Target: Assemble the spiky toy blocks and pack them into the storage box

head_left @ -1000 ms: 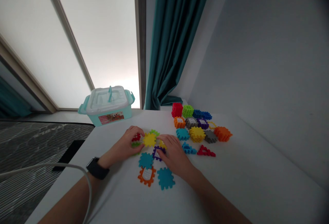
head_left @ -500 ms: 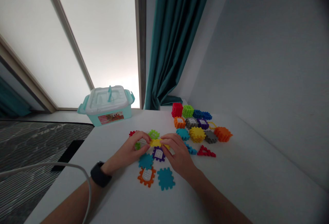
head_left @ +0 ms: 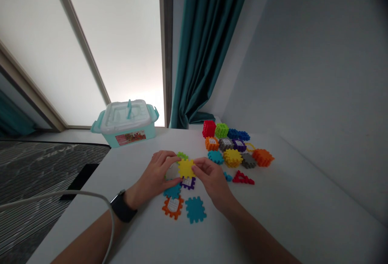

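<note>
My left hand (head_left: 157,172) and my right hand (head_left: 212,181) meet above the table's middle. Between them is a yellow toothed plastic building piece (head_left: 186,168), pinched by my right fingertips and pressed against a white-labelled piece (head_left: 172,172) in my left hand's grip. The left fingers partly hide that piece. A green toothed piece (head_left: 182,155) shows just beyond them. Under my hands lie a purple labelled frame (head_left: 188,183) and a teal piece (head_left: 172,191). Nearer me lie an orange labelled frame (head_left: 172,208) and a blue piece (head_left: 195,210).
Several more toothed pieces, including a red cube (head_left: 209,128) and an orange piece (head_left: 262,157), lie at the table's back right. A lidded teal plastic box (head_left: 127,122) stands at the back edge. A wall runs along the right; a cable crosses my left forearm.
My hands have drawn closer and raised the joined pieces from the table. The yellow piece now faces me, and the red piece at left is out of sight.
</note>
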Motion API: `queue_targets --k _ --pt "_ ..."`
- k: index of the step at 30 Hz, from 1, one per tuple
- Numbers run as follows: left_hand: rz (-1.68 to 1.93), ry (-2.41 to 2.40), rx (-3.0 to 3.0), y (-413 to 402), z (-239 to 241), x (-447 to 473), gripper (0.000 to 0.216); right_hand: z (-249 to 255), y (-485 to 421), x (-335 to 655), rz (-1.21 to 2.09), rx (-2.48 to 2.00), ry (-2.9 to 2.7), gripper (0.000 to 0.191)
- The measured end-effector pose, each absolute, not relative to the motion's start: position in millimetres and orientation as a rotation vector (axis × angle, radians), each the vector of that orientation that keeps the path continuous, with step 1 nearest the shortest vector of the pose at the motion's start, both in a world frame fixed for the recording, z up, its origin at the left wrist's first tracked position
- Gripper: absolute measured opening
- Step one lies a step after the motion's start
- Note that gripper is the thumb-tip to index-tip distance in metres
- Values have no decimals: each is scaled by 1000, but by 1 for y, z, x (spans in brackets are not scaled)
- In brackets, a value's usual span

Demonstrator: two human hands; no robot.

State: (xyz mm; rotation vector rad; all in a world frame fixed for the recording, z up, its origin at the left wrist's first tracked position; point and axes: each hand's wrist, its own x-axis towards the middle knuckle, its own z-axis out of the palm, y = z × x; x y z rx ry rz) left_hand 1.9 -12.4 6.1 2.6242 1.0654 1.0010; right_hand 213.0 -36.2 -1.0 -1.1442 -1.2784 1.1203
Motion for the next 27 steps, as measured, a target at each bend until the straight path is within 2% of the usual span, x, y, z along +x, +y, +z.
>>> queue_targets --k 4,9,13,27 --pt "1026 1044 2632 -14 10 1 43 1 -39 211 1044 -1152 -1364 23" --pt "1103 1087 2611 -9 7 -4 45 8 -42 220 455 -1070 -1812 21" --pt "1161 1076 2592 -6 3 -7 46 8 -40 226 234 -956 -2020 25" --pt "1124 1039 2558 -7 4 -5 47 2 -35 230 161 -914 -2050 17"
